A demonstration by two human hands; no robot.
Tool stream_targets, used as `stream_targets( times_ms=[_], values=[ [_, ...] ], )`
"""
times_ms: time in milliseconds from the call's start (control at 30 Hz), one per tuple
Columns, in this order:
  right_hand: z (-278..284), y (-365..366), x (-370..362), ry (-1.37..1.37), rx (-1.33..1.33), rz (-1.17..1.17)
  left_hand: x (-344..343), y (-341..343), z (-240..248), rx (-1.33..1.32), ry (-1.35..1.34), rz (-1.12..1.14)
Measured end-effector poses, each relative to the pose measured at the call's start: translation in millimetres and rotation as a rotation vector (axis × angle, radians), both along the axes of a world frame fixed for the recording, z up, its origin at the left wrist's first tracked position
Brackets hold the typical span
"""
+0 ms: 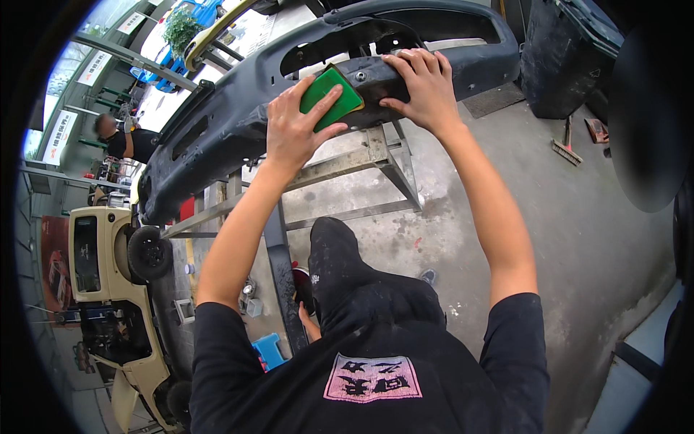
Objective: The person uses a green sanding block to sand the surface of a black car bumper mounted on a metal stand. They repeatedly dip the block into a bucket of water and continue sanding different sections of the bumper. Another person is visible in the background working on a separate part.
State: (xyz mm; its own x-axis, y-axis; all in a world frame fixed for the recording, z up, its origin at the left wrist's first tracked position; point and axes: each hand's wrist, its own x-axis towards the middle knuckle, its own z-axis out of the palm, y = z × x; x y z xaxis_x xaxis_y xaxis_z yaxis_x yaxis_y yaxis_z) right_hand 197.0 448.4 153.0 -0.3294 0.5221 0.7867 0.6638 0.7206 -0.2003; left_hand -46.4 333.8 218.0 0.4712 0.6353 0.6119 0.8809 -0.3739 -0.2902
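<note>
A dark grey car bumper (224, 119) lies across a metal stand (340, 165) in front of me. My left hand (290, 130) is closed on a green sanding block (345, 105), its index finger stretched over the block's face. The block rests against the bumper's near side, left of a small round fitting. To the right of the block, my right hand (426, 94) lies on the bumper with fingers spread over the upper edge and thumb lower down. It holds no tool. The block's underside is hidden.
A black wheeled bin (560, 65) stands at the far right, a brush (567, 150) on the floor nearby. A beige off-road vehicle (108, 253) is at left. Another person (130, 141) works beyond the bumper. Low by my leg, another person's forearm (311, 327) shows near a blue box (269, 351).
</note>
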Motion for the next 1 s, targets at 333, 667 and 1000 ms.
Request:
stream_targets(
  times_ms=[333, 667, 1000],
  values=[
    [19, 30, 31, -0.139, -0.118, 0.201, 26, 16, -13, 0.042, 0.128, -0.107],
    [22, 36, 34, -0.088, -0.170, 0.195, 53, 29, -37, 0.176, 0.460, -0.012],
    [20, 37, 36, -0.040, -0.207, 0.258, 44, 27, -31, 0.156, 0.405, -0.026]
  ],
)
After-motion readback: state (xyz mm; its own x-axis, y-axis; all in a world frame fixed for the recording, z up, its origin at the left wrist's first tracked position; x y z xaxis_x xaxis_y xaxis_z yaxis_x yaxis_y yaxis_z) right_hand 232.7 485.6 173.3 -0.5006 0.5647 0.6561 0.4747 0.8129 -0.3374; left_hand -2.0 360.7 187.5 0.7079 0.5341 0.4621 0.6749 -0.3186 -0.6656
